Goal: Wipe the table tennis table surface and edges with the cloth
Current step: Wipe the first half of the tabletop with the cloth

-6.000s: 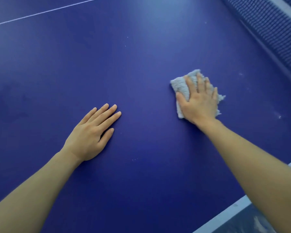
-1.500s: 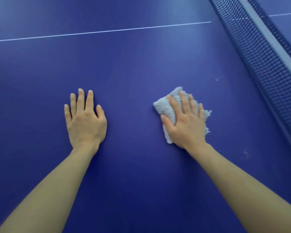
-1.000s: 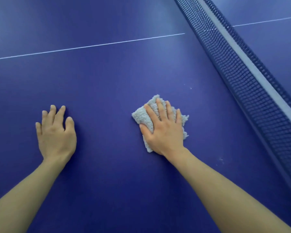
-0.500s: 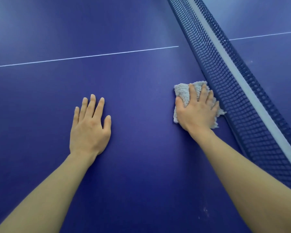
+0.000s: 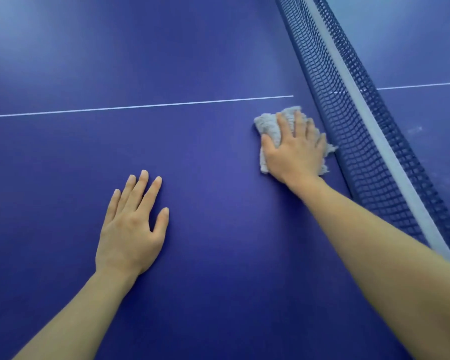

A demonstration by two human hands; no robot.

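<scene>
The blue table tennis table (image 5: pixel 205 61) fills the view. A folded grey fluffy cloth (image 5: pixel 268 126) lies on it right beside the foot of the net. My right hand (image 5: pixel 295 149) lies flat on the cloth with straight fingers and presses it down; its little finger is close to the net. Most of the cloth is hidden under that hand. My left hand (image 5: pixel 133 224) rests palm down on the bare table, fingers straight and slightly spread, well to the left of the cloth and nearer to me.
A dark blue net (image 5: pixel 353 131) with a white top band runs from the top middle down to the right edge. A thin white centre line (image 5: pixel 140 106) crosses the table just beyond the cloth. The far half shows past the net.
Over the last second my right hand slid the cloth right and away from me, up against the net and close to the white line. My left hand stayed flat on the table.
</scene>
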